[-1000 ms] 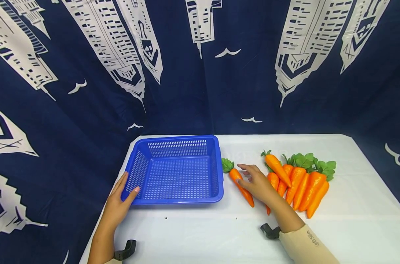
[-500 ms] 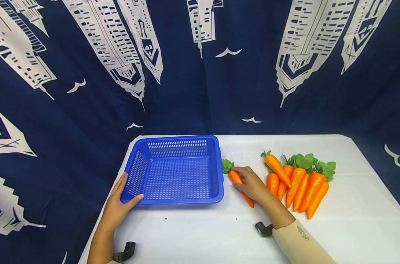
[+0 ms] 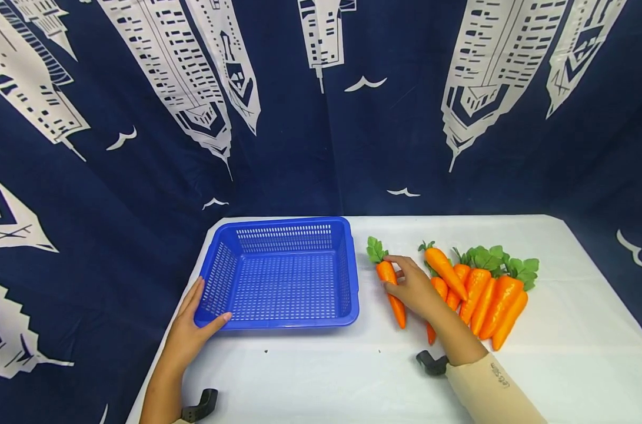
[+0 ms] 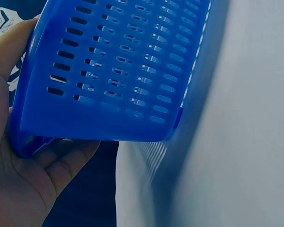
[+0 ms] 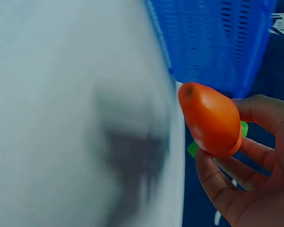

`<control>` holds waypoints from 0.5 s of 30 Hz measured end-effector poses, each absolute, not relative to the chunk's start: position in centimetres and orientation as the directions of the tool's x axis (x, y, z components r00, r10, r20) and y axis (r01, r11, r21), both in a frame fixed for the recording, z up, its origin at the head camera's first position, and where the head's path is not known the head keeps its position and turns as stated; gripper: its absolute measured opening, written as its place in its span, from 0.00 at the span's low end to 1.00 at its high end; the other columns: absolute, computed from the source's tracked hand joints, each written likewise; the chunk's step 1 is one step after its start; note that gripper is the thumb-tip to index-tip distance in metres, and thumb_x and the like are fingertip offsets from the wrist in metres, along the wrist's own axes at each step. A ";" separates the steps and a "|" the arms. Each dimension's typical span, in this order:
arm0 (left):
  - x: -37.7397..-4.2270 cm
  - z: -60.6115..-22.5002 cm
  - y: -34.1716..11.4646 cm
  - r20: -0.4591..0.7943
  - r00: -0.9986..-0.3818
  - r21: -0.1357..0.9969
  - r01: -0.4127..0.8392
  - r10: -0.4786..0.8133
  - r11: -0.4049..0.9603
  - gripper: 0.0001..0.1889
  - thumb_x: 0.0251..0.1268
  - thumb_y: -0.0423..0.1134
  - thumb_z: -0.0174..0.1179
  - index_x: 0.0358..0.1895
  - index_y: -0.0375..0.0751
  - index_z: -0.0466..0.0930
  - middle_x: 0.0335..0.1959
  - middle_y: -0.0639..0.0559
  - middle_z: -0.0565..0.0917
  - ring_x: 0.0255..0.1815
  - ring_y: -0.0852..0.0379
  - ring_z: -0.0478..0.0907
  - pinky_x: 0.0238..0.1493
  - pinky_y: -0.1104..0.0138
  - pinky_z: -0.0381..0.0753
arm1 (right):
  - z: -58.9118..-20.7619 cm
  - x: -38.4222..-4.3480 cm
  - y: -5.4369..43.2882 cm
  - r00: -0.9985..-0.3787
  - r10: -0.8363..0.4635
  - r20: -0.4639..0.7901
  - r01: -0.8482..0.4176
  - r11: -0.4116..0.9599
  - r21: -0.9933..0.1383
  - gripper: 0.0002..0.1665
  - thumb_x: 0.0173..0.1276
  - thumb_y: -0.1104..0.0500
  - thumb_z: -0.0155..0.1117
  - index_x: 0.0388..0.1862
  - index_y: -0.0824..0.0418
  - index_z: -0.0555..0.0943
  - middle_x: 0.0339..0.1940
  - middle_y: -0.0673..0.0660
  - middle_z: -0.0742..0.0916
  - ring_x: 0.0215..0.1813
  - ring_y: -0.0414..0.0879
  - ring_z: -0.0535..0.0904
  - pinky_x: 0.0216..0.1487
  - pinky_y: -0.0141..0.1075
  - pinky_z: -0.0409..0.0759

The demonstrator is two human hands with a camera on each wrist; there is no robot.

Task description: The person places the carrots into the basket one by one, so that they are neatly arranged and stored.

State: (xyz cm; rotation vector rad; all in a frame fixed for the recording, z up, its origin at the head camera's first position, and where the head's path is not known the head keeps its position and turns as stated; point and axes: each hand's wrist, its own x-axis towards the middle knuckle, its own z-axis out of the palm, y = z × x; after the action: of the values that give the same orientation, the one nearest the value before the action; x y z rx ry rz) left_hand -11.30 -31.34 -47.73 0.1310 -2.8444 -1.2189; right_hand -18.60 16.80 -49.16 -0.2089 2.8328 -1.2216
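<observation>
A blue plastic basket [image 3: 283,288] with slotted walls stands on the left part of the table. My left hand [image 3: 189,327] grips its near left corner, thumb over the front rim and fingers along the left side. In the left wrist view those fingers [image 4: 68,165] reach below the rim of the basket [image 4: 113,71]. To the right of the basket, my right hand [image 3: 412,287] pinches an orange carrot [image 3: 387,274] near its leafy top, between thumb and fingers. The right wrist view shows this carrot [image 5: 210,118] tip-first, with green leaf edges behind it.
Several more carrots [image 3: 476,294] lie in a bunch at the right, leaves toward the back, one resting across others. My right forearm partly covers the nearest one. A white cloth covers the table [image 3: 321,377]; a dark blue printed curtain [image 3: 299,147] hangs behind it.
My right hand has closed on the carrot beside the basket and shifted it slightly to the right and away from the basket wall. The left hand stays at the basket's corner.
</observation>
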 end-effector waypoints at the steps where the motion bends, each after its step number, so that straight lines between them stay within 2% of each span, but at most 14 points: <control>1: -11.3 -47.7 -31.3 0.005 -0.996 0.724 -0.062 -0.095 0.687 0.56 0.59 0.57 0.72 0.83 0.57 0.42 0.86 0.54 0.43 0.84 0.35 0.43 0.76 0.31 0.48 | -48.8 -18.6 17.0 -0.990 -0.141 0.012 -0.104 0.673 -0.733 0.36 0.67 0.58 0.70 0.73 0.55 0.70 0.65 0.65 0.78 0.57 0.60 0.81 0.51 0.50 0.86; 7: -11.2 -47.4 -31.1 -0.012 -0.996 0.716 -0.072 -0.091 0.694 0.56 0.59 0.57 0.71 0.83 0.55 0.42 0.85 0.60 0.41 0.85 0.37 0.41 0.77 0.32 0.48 | -46.1 -18.8 17.8 -0.990 -0.140 0.019 -0.105 0.639 -0.762 0.37 0.69 0.56 0.68 0.74 0.55 0.68 0.66 0.66 0.77 0.58 0.63 0.80 0.49 0.49 0.88; 15: -11.0 -47.6 -30.4 -0.005 -0.996 0.720 -0.064 -0.086 0.691 0.57 0.58 0.57 0.72 0.83 0.53 0.42 0.85 0.60 0.41 0.85 0.38 0.41 0.77 0.33 0.48 | -43.7 -19.0 17.5 -0.978 -0.176 0.111 -0.197 0.618 -0.761 0.34 0.70 0.57 0.67 0.74 0.49 0.70 0.67 0.61 0.76 0.56 0.60 0.82 0.54 0.53 0.86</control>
State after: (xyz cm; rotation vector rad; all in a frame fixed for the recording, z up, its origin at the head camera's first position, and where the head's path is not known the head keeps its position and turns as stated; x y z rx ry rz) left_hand -10.96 -30.39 -47.58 0.1268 -2.8620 -1.2171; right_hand -18.95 17.49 -43.72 -0.3281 2.8484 -1.3449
